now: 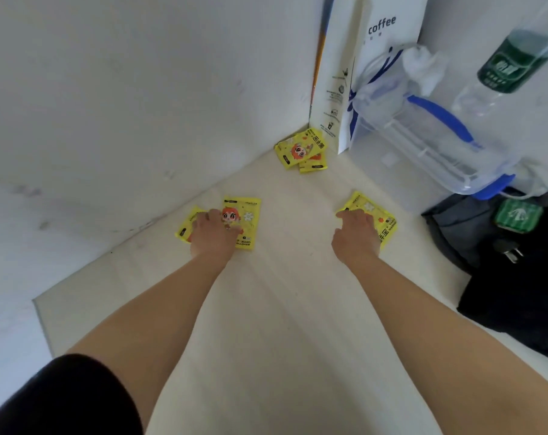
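Note:
Yellow hand-warmer packets with an orange cartoon figure lie on a pale table. My left hand rests flat on two overlapping packets near the left wall, fingers spread. My right hand lies on another yellow packet to the right, fingers reaching over its near edge. Two more packets sit stacked in the far corner, untouched. Whether either hand pinches a packet is hidden under the palms.
White walls close the table on the left and back. A white coffee paper bag stands in the corner beside a clear plastic box with blue handle. A green-labelled water bottle and a dark bag sit right.

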